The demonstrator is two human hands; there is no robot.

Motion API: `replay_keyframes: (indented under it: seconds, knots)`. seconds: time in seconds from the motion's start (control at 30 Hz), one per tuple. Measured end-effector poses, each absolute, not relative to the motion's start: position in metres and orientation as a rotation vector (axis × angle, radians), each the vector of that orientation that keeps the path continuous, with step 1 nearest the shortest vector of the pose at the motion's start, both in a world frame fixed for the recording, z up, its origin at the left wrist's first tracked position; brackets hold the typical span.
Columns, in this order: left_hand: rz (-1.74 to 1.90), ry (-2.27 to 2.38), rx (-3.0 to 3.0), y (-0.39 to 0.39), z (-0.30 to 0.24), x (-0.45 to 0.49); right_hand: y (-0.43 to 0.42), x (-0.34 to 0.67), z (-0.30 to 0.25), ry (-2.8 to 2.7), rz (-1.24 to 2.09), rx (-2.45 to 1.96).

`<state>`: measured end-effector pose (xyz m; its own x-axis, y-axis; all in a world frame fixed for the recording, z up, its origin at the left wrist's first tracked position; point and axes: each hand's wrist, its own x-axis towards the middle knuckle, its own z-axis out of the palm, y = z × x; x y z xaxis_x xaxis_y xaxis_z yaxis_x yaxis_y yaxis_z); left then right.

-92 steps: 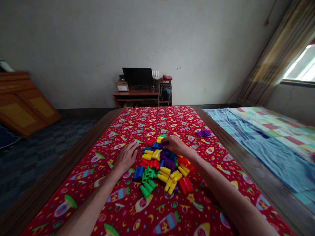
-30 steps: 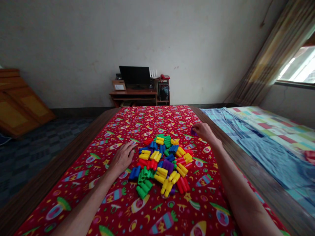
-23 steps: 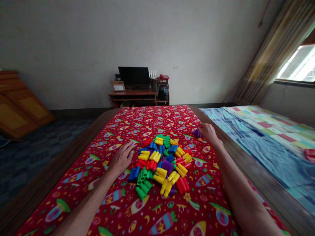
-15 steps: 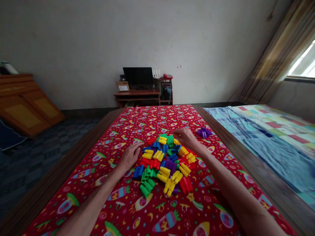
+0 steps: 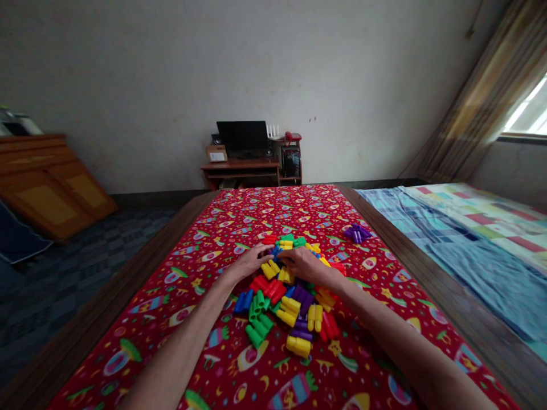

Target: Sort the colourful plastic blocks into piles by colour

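Note:
A pile of plastic building blocks, shaped like joined tubes, lies on the red cloth. My left hand (image 5: 253, 261) reaches over its far left part, fingers stretched toward a blue block (image 5: 276, 251) with the thumb apart. My right hand (image 5: 304, 264) is bent over the middle of the pile close to that same block. Its fingers are curled together, and what they hold, if anything, is hidden. Yellow blocks (image 5: 270, 269) lie just below the hands. Nearer me are red blocks (image 5: 273, 289), green blocks (image 5: 260, 327) and purple blocks (image 5: 303, 297).
A separate cluster of purple blocks (image 5: 358, 233) sits to the right of the pile. The patterned red cloth (image 5: 273, 213) covers a table with dark wooden edges. A bed (image 5: 474, 250) stands at the right. Beyond the table is a desk with a monitor (image 5: 242, 136).
My right hand has moved left and nearer from the pile's far right side. My left hand has slid right over the blocks, and both now nearly meet. Some yellow blocks have shifted.

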<state>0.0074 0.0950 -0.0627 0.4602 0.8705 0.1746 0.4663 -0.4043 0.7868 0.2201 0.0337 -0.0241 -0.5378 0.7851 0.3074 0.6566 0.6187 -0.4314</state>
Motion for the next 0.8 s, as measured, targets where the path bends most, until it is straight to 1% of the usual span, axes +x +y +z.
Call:
replay_keyframes:
  seconds: [0.23,0.4,0.53,0.67,0.73,0.8]
  knots:
    - [0.840,1.187,1.930,0.087,-0.064,0.008,0.033,0.223,-0.020,-2.198,0.256,-1.232]
    - [0.991,1.258,1.949,0.076,-0.036,0.008,0.031,0.225,-0.019,-2.148,0.208,-1.046]
    - [1.107,1.246,2.118,0.061,-0.011,0.020,0.032,0.223,-0.018,-2.138,0.299,-1.027]
    - [1.107,1.175,2.183,0.050,-0.006,0.030,0.037,0.230,-0.006,-2.096,0.377,-1.083]
    - [1.075,1.205,2.184,0.050,-0.009,0.030,0.045,0.244,0.001,-2.059,0.318,-1.148]
    - [0.955,1.266,2.240,0.053,-0.013,0.026,0.054,0.267,0.006,-1.963,0.204,-1.307]
